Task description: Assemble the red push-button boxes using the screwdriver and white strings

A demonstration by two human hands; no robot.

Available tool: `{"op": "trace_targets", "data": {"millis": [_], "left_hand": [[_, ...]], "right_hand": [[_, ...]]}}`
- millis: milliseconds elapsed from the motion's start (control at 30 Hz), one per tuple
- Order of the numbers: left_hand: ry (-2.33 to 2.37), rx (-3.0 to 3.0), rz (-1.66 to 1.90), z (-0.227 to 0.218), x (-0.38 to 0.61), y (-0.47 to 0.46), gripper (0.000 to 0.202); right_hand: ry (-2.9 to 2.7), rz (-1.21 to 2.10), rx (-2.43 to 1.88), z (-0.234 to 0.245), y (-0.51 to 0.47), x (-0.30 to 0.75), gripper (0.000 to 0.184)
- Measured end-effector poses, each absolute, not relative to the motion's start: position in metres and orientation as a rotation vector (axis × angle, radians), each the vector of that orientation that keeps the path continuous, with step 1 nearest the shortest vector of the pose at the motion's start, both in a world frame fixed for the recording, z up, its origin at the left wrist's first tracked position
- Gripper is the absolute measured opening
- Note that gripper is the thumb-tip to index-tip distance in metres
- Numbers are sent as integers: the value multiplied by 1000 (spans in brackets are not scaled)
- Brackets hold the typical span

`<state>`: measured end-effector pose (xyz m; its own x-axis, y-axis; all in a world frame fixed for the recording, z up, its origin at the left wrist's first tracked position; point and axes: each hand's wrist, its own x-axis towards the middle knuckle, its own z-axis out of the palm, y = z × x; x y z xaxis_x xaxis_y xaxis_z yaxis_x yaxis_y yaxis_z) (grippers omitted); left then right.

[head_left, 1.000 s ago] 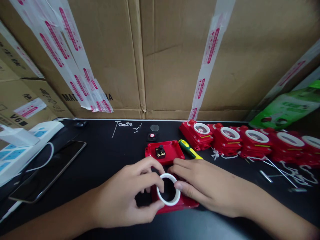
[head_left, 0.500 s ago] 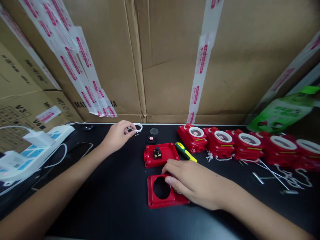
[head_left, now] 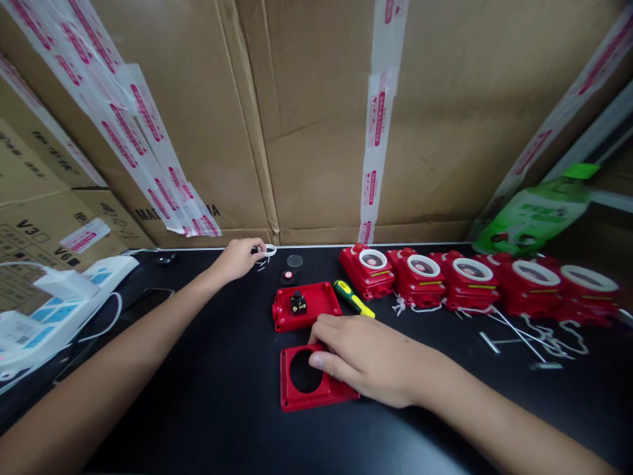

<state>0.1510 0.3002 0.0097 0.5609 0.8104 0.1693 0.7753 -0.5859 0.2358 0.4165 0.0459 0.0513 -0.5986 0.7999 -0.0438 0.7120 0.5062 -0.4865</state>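
Observation:
At the far side of the black table, my left hand (head_left: 239, 258) pinches a white ring (head_left: 270, 250) between thumb and fingers. Several small screws (head_left: 262, 264) lie just beside those fingertips. My right hand (head_left: 368, 356) is closed on the right part of a red cover (head_left: 295, 400), a flat frame with a big round hole; the hand hides much of that side. Behind the cover sits an open red box (head_left: 316, 305) with a black switch block (head_left: 298, 303) inside. A clear disc (head_left: 295, 260) and a small black piece with a red centre (head_left: 287, 276) lie beyond it.
A green-and-yellow screwdriver (head_left: 353, 299) lies right of the box. Several finished-looking red boxes (head_left: 420, 280) with white rings line the right side, T-handled tools (head_left: 519, 340) before them. A green bottle (head_left: 537, 214), white power strip (head_left: 74, 300) and cardboard wall (head_left: 316, 165) surround the area.
The whole view has shifted a little. The white ring now looks flatter and more tilted in my left hand, and the screws beside it show more. My right hand stays on the red cover.

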Motion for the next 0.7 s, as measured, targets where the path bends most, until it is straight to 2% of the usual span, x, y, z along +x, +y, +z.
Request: {"op": "trace_targets", "data": {"millis": [200, 467, 700], "left_hand": [[1334, 2696, 308, 12, 138, 294, 26], [1322, 2664, 373, 13, 129, 275, 13], [1270, 2658, 374, 15, 128, 263, 14]], "right_hand": [[-2574, 713, -1266, 49, 45, 419, 49], [-2572, 717, -1280, 52, 46, 418, 48], [-2562, 720, -1286, 51, 44, 418, 48]]}}
